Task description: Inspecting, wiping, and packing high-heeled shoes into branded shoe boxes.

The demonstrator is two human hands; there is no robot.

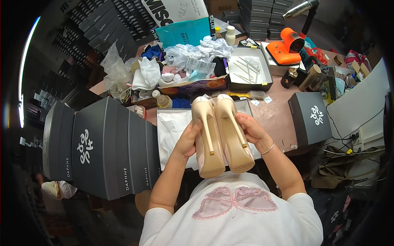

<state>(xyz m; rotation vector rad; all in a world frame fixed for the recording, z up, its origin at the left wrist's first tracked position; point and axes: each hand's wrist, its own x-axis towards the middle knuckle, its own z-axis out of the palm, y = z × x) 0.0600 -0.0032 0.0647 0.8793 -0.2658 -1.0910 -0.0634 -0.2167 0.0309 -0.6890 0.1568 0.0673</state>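
I hold a pair of beige high-heeled shoes side by side, soles and thin heels facing up. My left hand (pixel 188 141) grips the left shoe (pixel 207 137) along its outer side. The right shoe (pixel 233 133) is gripped from its outer side by my right hand (pixel 252 130), which wears a thin bracelet at the wrist. Both shoes hover over an open shoebox (pixel 174 119) lined with white tissue paper, at the table's near edge.
A stack of dark grey shoebox lids (pixel 102 147) stands at my left. A closed grey shoebox (pixel 310 119) lies at the right. Behind are an open box with white sticks (pixel 248 67), crumpled paper, bottles, an orange tool (pixel 287 49) and shelves of boxes.
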